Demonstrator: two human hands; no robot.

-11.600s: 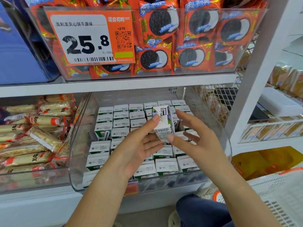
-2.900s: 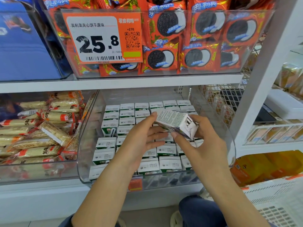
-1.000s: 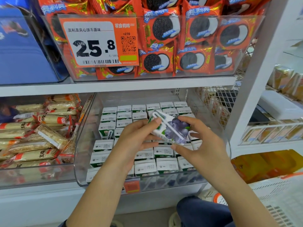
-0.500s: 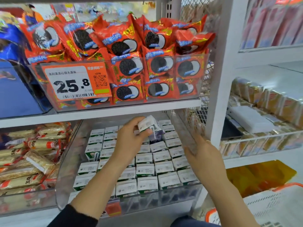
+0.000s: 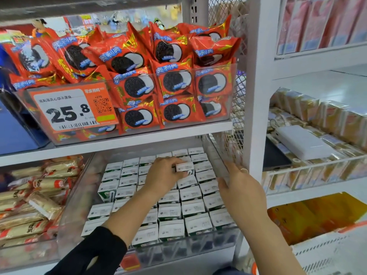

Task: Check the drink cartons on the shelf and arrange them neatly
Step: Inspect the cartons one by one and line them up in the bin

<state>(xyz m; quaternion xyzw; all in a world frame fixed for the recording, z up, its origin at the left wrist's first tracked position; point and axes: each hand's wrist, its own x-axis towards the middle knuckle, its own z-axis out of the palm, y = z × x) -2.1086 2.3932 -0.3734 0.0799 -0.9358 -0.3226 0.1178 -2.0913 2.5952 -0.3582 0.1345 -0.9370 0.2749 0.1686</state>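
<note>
White carton (image 5: pixel 185 167) pinched by left hand (image 5: pixel 163 176), among rows

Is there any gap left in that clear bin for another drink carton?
One gap shows: the left side of the clear bin, between its left wall and the cartons. Elsewhere cartons stand tightly packed. The left hand holds one carton; the right hand rests at the right wall.

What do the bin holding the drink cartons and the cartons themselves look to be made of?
Bin: clear rigid plastic, glossy; cartons show through its front wall, which catches reflections.
Drink cartons: apparently coated paperboard, white with print; sharp folded edges and flat tops suggest it. The left hand grips one carton.
</note>
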